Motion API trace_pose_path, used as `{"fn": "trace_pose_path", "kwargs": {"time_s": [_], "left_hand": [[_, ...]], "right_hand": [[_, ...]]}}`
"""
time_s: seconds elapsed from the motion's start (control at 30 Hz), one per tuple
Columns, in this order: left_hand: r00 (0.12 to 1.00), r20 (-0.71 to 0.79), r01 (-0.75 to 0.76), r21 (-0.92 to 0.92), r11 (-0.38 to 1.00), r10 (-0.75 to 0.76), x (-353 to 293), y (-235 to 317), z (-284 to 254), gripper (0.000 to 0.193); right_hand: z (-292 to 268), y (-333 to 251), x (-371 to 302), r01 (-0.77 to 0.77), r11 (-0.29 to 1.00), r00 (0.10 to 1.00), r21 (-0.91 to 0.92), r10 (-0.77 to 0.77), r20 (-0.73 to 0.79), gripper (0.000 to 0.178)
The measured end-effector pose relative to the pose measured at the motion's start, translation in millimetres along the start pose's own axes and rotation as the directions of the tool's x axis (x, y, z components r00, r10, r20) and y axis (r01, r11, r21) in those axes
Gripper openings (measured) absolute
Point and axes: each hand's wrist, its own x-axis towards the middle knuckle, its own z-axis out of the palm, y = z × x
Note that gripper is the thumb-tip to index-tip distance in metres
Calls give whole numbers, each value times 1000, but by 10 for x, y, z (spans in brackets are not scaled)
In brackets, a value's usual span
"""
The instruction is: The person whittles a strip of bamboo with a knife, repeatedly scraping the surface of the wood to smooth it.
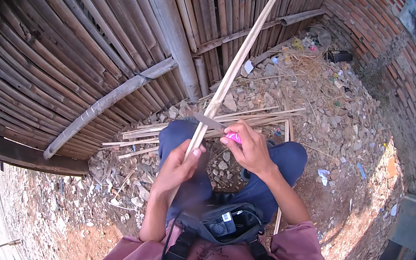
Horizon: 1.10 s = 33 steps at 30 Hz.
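Bamboo strip (pixel 228 77), long, pale and flat, runs from frame centre to top centre; lower end is clamped in left hand (pixel 178 167). Pink-handled knife (pixel 217 126) is gripped by right hand (pixel 248 148), grey blade laid across strip. Round bamboo fence (pixel 99 37) at upper left, rubble ground (pixel 326 109) right.

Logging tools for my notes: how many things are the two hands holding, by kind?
Bamboo strip: 1, in the left hand
Knife, pink handle: 1, in the right hand
Total: 2
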Motion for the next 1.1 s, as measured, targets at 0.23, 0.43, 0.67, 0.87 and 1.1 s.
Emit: {"fn": "trace_pose_path", "kwargs": {"time_s": [0.23,0.43,0.67,0.87,1.1], "left_hand": [[1000,0,30,55,998,-30,-6,-83,-29,28],[995,-73,-54,178,982,68,38,-157,8,34],[991,-51,-103,299,949,123,31,-210,-24,36],[985,-64,-135,300,944,161,24,-182,-3,36],[989,-88,-87,271,959,115,85,-192,-9,34]], "right_hand": [[80,-76,65,105,994,994,-2,-105,-12,22],[138,-172,151,87,992,991,-95,-96,-96,18],[200,-165,98,101,993,990,-59,-106,-95,18],[200,-186,134,72,997,994,37,-69,-83,19],[178,-130,148,36,999,993,5,-35,-116,19]]}}
